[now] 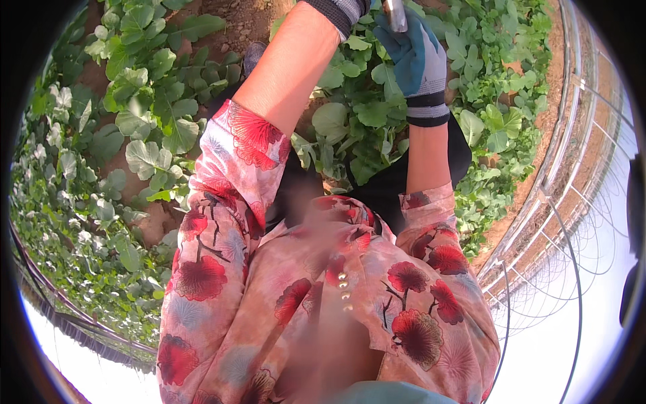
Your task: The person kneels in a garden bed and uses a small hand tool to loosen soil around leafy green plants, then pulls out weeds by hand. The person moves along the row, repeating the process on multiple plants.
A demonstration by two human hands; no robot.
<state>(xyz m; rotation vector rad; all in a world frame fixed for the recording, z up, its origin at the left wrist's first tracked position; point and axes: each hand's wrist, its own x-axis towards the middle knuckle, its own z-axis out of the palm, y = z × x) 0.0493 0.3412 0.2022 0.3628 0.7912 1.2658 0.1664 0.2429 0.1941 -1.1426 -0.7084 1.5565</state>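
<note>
A knitted grey and black cuff marks my left hand point(348, 11) at the top edge; its fingers are cut off by the frame. To its right, my right hand point(416, 60) wears a grey and teal work glove, its fingers reaching up beside a shiny metal rod or handle point(395, 16). The rod overlaps the glove, and its upper end is out of view. Which hand grips it cannot be told. Below both hands grow leafy green plants point(373, 108), radish-like, between my dark-trousered legs.
More leafy plants point(146, 121) spread to the left, and another row point(497, 121) to the right, with bare soil point(229, 25) between rows. A dark shoe point(254, 56) shows beside my left forearm. Curved metal greenhouse framing point(560, 166) runs along the right side.
</note>
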